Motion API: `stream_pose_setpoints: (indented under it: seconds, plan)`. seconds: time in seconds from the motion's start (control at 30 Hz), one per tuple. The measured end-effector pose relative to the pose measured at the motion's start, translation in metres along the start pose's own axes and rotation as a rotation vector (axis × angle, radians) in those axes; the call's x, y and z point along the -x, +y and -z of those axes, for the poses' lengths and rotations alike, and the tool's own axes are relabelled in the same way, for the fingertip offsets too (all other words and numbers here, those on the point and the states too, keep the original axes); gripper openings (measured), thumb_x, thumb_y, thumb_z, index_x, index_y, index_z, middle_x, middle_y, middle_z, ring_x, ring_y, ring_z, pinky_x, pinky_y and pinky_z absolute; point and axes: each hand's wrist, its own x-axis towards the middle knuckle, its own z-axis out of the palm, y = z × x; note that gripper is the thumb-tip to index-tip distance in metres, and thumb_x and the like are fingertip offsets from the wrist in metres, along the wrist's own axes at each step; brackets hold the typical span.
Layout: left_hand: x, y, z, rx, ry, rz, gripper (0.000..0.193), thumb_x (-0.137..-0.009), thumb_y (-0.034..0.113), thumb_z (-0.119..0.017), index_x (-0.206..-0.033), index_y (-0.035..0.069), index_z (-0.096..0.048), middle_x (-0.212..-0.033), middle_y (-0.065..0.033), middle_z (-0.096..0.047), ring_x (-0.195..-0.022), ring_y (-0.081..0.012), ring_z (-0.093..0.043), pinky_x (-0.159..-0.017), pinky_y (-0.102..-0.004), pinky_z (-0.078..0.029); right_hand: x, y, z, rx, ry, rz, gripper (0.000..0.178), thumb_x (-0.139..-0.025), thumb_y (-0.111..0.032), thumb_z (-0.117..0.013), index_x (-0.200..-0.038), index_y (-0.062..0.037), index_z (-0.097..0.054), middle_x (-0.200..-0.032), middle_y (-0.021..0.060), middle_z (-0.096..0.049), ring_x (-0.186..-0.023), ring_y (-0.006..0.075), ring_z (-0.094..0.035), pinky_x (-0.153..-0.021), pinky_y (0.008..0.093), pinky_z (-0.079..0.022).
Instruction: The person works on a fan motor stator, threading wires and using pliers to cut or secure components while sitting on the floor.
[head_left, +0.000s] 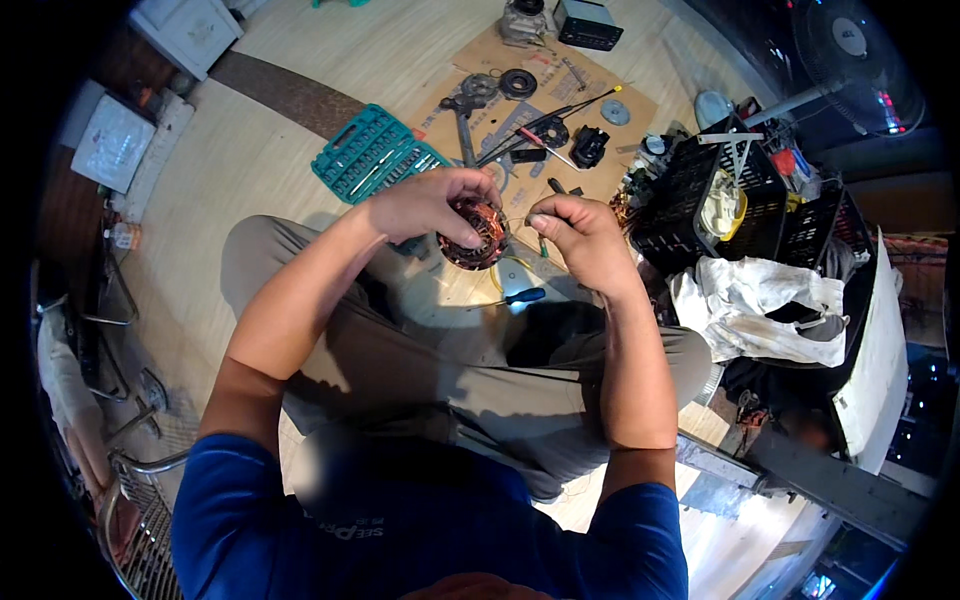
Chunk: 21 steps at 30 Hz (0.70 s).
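My left hand (pixel 425 205) grips a ring-shaped stator (pixel 480 252) with copper windings, its thumb across the front and its fingers over the top. The stator is held above the floor in front of my crossed legs. Just to its right, my right hand (pixel 592 245) is closed in a pinch, thumb against forefinger. A thin wire (pixel 515 221) seems to run from the stator to those fingertips. Something small and green shows below the right thumb, too small to name. Under the hands, a screwdriver with a blue handle (pixel 525 296) lies on the floor.
Flattened cardboard (pixel 625 85) holds a hammer (pixel 464 135), a black ring (pixel 517 83) and other parts. A teal socket set (pixel 365 160) lies open at left. At right stand black crates (pixel 680 215), a white cloth (pixel 755 310) and a fan (pixel 850 50).
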Motion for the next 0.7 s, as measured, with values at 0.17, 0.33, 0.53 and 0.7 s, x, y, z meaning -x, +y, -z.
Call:
stream_pose_setpoints:
  seconds: [0.17, 0.33, 0.53, 0.7]
  plan:
    - [0.004, -0.007, 0.006, -0.016, 0.0, -0.03, 0.056, -0.059, 0.006, -0.077, -0.11, 0.003, -0.056, -0.103, -0.0036, -0.06, -0.097, -0.014, -0.058, -0.088, -0.0284, -0.046, -0.003, -0.002, 0.0, 0.113, -0.014, 0.017, 0.012, -0.088, -0.009, -0.063, -0.091, 0.0027, -0.064, -0.074, 0.0026, -0.063, -0.071, 0.0082, -0.053, -0.068, 0.0258, -0.045]
    - [0.004, -0.007, 0.011, 0.09, 0.005, -0.019, 0.054, -0.061, 0.004, -0.074, -0.111, 0.002, -0.055, -0.104, -0.0051, -0.061, -0.096, -0.0151, -0.06, -0.088, -0.0291, -0.047, -0.006, 0.006, 0.017, 0.14, -0.057, -0.063, 0.015, -0.089, -0.011, -0.064, -0.094, 0.003, -0.065, -0.076, -0.0005, -0.063, -0.073, 0.0072, -0.053, -0.07, 0.0244, -0.046]
    - [-0.003, -0.021, 0.014, 0.174, 0.013, 0.003, 0.046, -0.067, 0.002, -0.069, -0.111, 0.001, -0.054, -0.103, -0.0074, -0.063, -0.093, -0.0162, -0.062, -0.085, -0.0289, -0.049, -0.007, 0.03, 0.024, 0.123, -0.223, -0.204, 0.016, -0.087, -0.013, -0.066, -0.092, 0.0018, -0.066, -0.073, 0.0067, -0.064, -0.07, 0.0106, -0.053, -0.068, 0.0287, -0.046]
    - [-0.005, -0.02, 0.015, 0.195, 0.011, 0.031, 0.044, -0.07, 0.0, -0.068, -0.112, 0.001, -0.053, -0.102, -0.0077, -0.063, -0.093, -0.0155, -0.062, -0.084, -0.0291, -0.05, -0.005, 0.02, 0.012, 0.072, -0.197, -0.015, 0.026, -0.09, -0.017, -0.063, -0.108, 0.0025, -0.063, -0.087, 0.0038, -0.065, -0.078, 0.008, -0.054, -0.071, 0.0261, -0.046]
